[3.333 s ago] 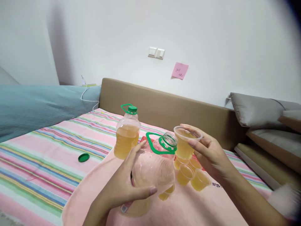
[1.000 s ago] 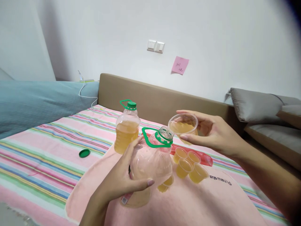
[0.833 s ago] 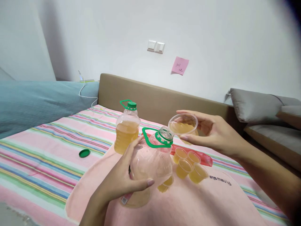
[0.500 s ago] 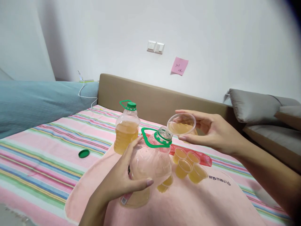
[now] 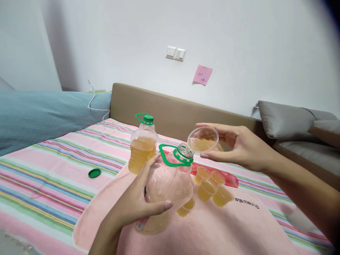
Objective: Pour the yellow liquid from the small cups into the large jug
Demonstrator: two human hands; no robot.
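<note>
My left hand (image 5: 140,198) is wrapped round a clear plastic bottle (image 5: 172,184), which has no cap and carries a green ring handle (image 5: 166,156) at its neck. Some pale yellow liquid shows low in it. My right hand (image 5: 233,143) grips a clear plastic cup (image 5: 203,140) of yellowish liquid, tilted left with its rim at the bottle's mouth. Whether liquid is flowing I cannot tell. Several filled cups (image 5: 207,189) stand to the right of the bottle, and one more cup (image 5: 186,206) is partly hidden behind it.
A second bottle (image 5: 142,152), green-capped and partly full, stands behind on the left. A green cap (image 5: 95,173) lies on the striped sheet (image 5: 53,187). Red plastic wrapping (image 5: 228,177) lies behind the cups on a pink mat (image 5: 212,230). Grey cushions (image 5: 287,120) are at right.
The cup in my right hand has tipped a little further toward the bottle's mouth and shifted slightly left. My left hand and the bottle have barely moved.
</note>
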